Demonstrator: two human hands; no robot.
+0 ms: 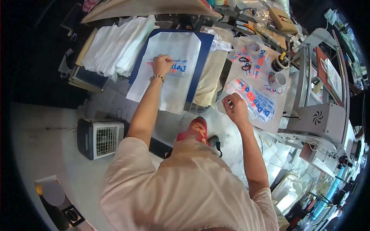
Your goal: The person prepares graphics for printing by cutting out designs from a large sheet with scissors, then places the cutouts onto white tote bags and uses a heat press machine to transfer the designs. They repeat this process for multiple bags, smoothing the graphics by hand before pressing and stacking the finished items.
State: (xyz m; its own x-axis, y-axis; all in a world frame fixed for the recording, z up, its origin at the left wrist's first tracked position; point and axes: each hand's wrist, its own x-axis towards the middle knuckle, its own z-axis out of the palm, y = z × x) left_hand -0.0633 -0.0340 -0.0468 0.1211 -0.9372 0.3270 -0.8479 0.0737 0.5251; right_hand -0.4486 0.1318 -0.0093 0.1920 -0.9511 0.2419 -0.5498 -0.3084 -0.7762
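Observation:
A white plastic sheet or bag (169, 90) with blue and red print lies flat on a dark blue board (204, 50). My left hand (163, 64) rests over its print, fingers curled closed. What they hold, if anything, is hidden. On the right, my right hand (236, 107) is closed in a pinch at the near left edge of a printed film piece (257, 101). Something small and dark shows between its fingers, too small to name. This film lies on a pale tabletop, with a larger printed sheet (258, 65) beyond it.
White bags (119, 46) are stacked left of the board. Cream cloth (210, 79) hangs to its right. Black-handled scissors (245, 64), tape rolls (278, 79) and a dark pen cup (280, 62) stand on the right table. A metal-framed machine (318, 119) stands farther right; an air cooler (101, 138) is lower left.

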